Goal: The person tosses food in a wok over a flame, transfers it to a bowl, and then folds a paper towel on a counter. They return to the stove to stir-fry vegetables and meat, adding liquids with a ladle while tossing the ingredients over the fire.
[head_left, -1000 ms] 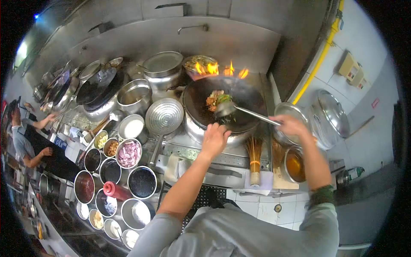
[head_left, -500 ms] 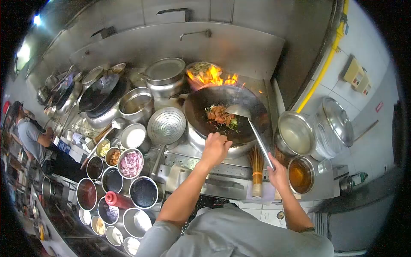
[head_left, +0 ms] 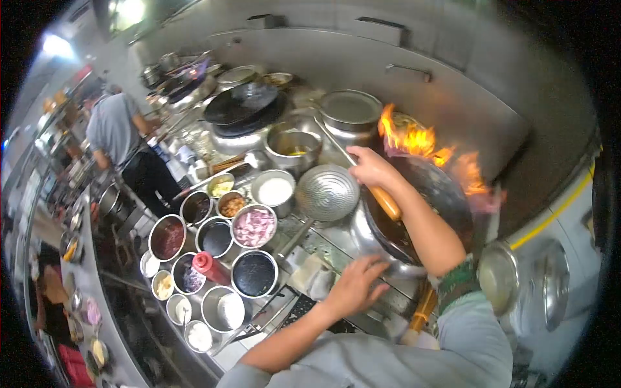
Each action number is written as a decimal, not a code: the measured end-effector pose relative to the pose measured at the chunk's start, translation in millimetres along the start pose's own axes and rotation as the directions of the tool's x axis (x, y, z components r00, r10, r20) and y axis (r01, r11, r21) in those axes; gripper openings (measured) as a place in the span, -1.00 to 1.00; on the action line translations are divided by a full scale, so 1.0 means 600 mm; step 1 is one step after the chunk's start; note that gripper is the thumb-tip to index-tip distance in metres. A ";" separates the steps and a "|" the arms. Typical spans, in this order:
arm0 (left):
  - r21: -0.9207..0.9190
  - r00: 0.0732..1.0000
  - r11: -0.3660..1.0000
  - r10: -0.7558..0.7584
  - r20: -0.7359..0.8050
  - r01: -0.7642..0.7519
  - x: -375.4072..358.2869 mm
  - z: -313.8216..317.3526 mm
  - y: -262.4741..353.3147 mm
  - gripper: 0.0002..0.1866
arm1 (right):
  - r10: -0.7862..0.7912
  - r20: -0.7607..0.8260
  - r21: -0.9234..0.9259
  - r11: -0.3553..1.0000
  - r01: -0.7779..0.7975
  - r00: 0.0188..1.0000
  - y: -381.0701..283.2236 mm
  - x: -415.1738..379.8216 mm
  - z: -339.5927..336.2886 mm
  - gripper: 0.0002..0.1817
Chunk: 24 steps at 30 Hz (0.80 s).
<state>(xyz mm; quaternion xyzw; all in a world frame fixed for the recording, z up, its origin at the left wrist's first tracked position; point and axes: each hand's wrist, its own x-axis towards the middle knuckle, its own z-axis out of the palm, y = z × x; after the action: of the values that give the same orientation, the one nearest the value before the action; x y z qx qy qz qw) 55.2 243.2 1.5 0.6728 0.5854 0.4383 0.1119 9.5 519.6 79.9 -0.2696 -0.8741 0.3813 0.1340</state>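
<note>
My right hand (head_left: pixel 374 169) is closed round a long-handled metal utensil (head_left: pixel 386 204) with a wooden grip end. Its metal shaft points up and left past the pot with yellowish contents (head_left: pixel 294 143); its far end is hard to make out. Below, my left hand (head_left: pixel 357 284) is held with fingers apart and holds nothing, near the front of the stove. A dark wok (head_left: pixel 446 184) sits on the burner, partly hidden by my right forearm. To its left lies a perforated strainer (head_left: pixel 328 192).
Flames (head_left: pixel 420 141) rise behind the wok. Several ingredient containers stand at left, with a red bottle (head_left: pixel 210 266) among them. A metal basin (head_left: pixel 498 278) is at right. Another person (head_left: pixel 119 129) stands at the far left.
The view has turned left. My right hand has moved from the wok's right side to its upper left with the utensil. My left hand has drawn back from the wok, fingers spreading.
</note>
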 end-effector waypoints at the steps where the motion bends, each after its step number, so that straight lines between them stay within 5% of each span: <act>1: -0.014 0.998 0.998 -0.056 0.021 0.056 -0.021 -0.011 0.000 -0.50 | 0.025 0.063 -0.142 0.990 -0.015 0.998 -0.022 0.057 0.012 -0.50; 4: -0.042 0.977 0.976 -0.211 0.007 0.211 -0.064 -0.050 0.013 -0.54 | 0.113 0.371 -0.602 0.785 0.146 0.922 -0.063 0.224 0.073 -0.77; 7: -0.033 0.950 0.951 -0.309 -0.052 0.308 -0.093 -0.086 0.026 -0.59 | 0.314 0.522 -0.322 0.934 -0.157 0.793 -0.049 0.337 0.123 -0.81; 10: -0.083 0.915 0.918 -0.393 -0.085 0.387 -0.124 -0.116 0.035 -0.63 | 0.230 0.429 -0.496 0.868 0.015 0.873 -0.064 0.314 0.117 -0.81; 12: -0.103 0.902 0.905 -0.423 -0.091 0.414 -0.127 -0.131 0.039 -0.66 | 0.040 0.285 -0.632 0.759 0.157 0.958 -0.064 0.247 0.097 -0.79; 15: -0.032 0.928 0.934 -0.356 -0.108 0.355 -0.141 -0.116 0.001 -0.66 | -0.109 0.082 -0.591 0.795 0.136 0.991 -0.065 0.072 0.011 -0.55; 18: 0.025 0.869 0.873 -0.481 -0.121 0.487 -0.164 -0.058 -0.099 -0.46 | -0.124 -0.039 -0.503 0.860 0.088 0.991 -0.101 -0.127 -0.105 -0.37; 20: 0.203 0.855 0.831 -0.506 -0.111 0.518 -0.177 -0.028 -0.163 -0.27 | -0.334 -0.098 -0.657 0.729 0.192 0.937 -0.041 -0.229 -0.167 -0.31; 21: 0.166 0.791 0.782 -0.612 0.021 0.601 -0.188 -0.009 -0.212 -0.10 | -0.086 -0.151 -0.460 0.888 0.007 0.985 -0.050 -0.277 -0.189 -0.30; 22: 0.182 0.786 0.772 -0.618 -0.005 0.609 -0.206 0.020 -0.251 -0.03 | 0.170 -0.153 -0.223 0.954 -0.202 0.974 -0.070 -0.330 -0.212 -0.29; 23: 0.177 0.764 0.762 -0.642 0.073 0.623 -0.197 0.016 -0.257 -0.03 | 0.401 -0.102 0.029 0.916 -0.401 0.910 -0.079 -0.372 -0.227 -0.28; 24: 0.176 0.732 0.747 -0.664 0.152 0.641 -0.183 0.010 -0.259 -0.02 | 0.446 -0.149 0.017 0.894 -0.449 0.883 -0.064 -0.401 -0.230 -0.27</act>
<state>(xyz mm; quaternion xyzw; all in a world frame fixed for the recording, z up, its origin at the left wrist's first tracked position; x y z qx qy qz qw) -40.0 193.0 -155.6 0.4705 0.7932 0.2661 0.2806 252.6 441.7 194.3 -0.4927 -0.7793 0.3727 0.1050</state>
